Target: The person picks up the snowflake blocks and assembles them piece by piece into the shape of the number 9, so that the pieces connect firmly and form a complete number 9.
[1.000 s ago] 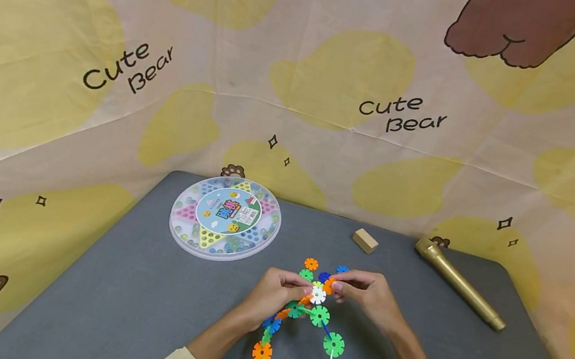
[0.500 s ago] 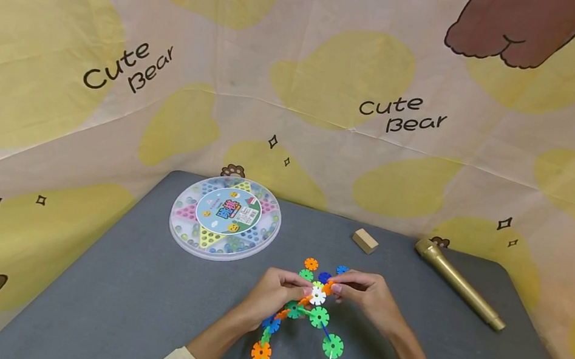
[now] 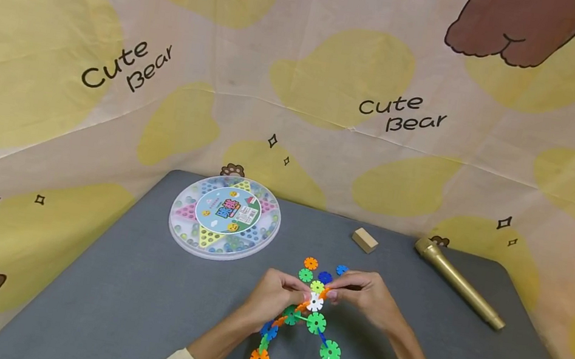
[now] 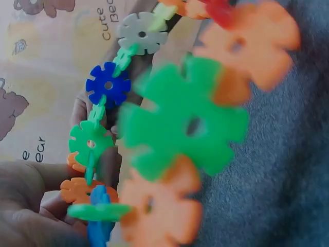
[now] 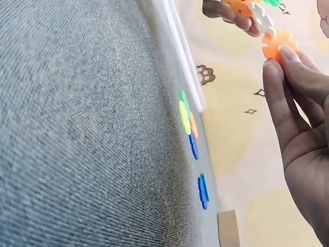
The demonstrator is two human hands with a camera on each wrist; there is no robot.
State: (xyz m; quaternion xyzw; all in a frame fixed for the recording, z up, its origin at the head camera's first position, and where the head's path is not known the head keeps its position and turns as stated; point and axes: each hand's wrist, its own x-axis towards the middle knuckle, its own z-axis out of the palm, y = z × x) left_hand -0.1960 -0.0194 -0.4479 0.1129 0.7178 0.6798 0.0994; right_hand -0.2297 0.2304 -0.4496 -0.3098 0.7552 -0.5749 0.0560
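Plastic snowflake discs in orange, green, blue and white form a ring chain (image 3: 321, 350) at the lower centre of the head view, hanging from both hands above the grey table (image 3: 127, 298). The left hand (image 3: 277, 293) grips the chain's top, fingers curled round it. The right hand (image 3: 367, 295) pinches an orange disc (image 5: 277, 43) against the white disc (image 3: 315, 302). Just above lie 5 loose discs (image 3: 323, 275). Farther up sit a round marble game box (image 3: 225, 217), a wooden block (image 3: 365, 240) and a gold microphone (image 3: 457, 282) at right.
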